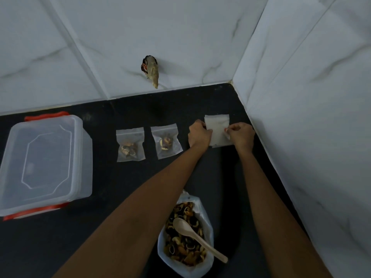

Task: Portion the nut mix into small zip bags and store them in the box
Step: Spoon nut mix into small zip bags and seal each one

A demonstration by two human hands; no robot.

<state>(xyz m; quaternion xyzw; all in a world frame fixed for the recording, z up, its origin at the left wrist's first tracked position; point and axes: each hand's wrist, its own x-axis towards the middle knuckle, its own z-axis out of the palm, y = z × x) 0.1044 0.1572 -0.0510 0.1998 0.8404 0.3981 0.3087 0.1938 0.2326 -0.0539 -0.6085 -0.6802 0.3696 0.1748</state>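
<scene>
A stack of empty small zip bags (217,130) lies on the black counter (124,187) at the far right. My left hand (199,135) pinches its left edge and my right hand (241,136) pinches its right edge. Two small zip bags holding nuts lie flat to the left: one (130,144) and another (166,141). Close to me stands a large open bag of nut mix (185,235) with a wooden spoon (197,237) resting in it. The clear plastic box (46,163) with red clasps sits at the left, its lid on.
White marble-look tiled walls close off the back and the right side of the counter. A small rough plugged hole (151,70) shows in the back wall above the counter edge.
</scene>
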